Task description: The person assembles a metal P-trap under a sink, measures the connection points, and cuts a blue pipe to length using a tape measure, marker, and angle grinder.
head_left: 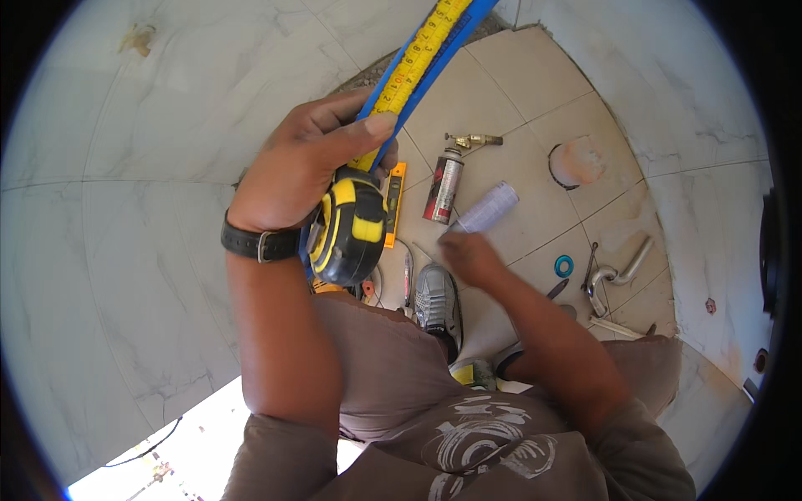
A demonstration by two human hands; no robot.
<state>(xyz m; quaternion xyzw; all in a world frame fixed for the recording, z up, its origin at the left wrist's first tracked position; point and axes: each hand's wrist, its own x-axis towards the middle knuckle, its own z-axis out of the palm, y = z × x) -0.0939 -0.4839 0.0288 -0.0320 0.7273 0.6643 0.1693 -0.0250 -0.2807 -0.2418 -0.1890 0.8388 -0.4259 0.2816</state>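
My left hand (305,154) is wrapped round a long blue pipe (458,37), its thumb pressing the yellow tape blade (412,71) along it. The black-and-yellow tape measure (355,230) hangs just below that hand, beside my strapped wrist. Pipe and blade run up to the top edge of the view. Lower and to the right, my right hand (472,259) is closed, its fingertips hidden under it. Just beyond it is a pale lavender cylinder (489,207), somewhat blurred; I cannot tell whether the hand touches it.
On the tiled floor (501,79) are a gas canister (444,185), a brass torch head (474,140), an orange level (396,204), a blue-green ring (564,266) and a chrome bent pipe (614,280). A round hole (576,161) opens in the floor. Marble-look walls enclose the corner.
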